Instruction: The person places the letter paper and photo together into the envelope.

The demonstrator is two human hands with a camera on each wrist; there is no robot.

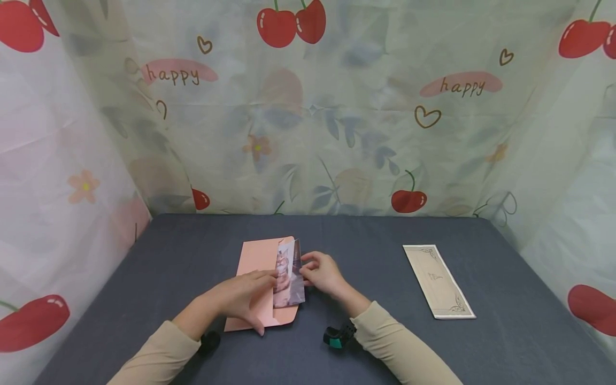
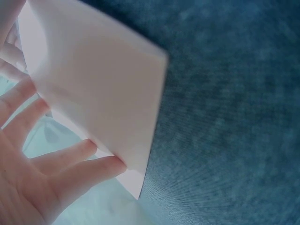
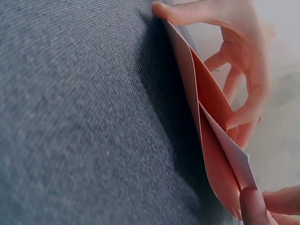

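A pink paper envelope (image 1: 255,255) lies left of the middle of the table, its mouth gaping toward the right. My left hand (image 1: 243,294) is spread across it, thumb at the near edge and fingertips along the mouth, holding it. A glossy picture card (image 1: 284,275) with a pink and purple print sits partly inside the mouth. At the card's right edge, my right hand (image 1: 323,274) pinches it between thumb and finger. The right wrist view shows the card (image 3: 229,145) between the envelope's two layers. Pale in the left wrist view, the envelope (image 2: 103,70) hides the card.
A long cream card (image 1: 438,280) with ornate corners lies on the right of the dark cloth-covered table (image 1: 366,235). Printed curtains (image 1: 313,155) enclose the back and both sides. A black-and-green device (image 1: 338,336) is at the right cuff.
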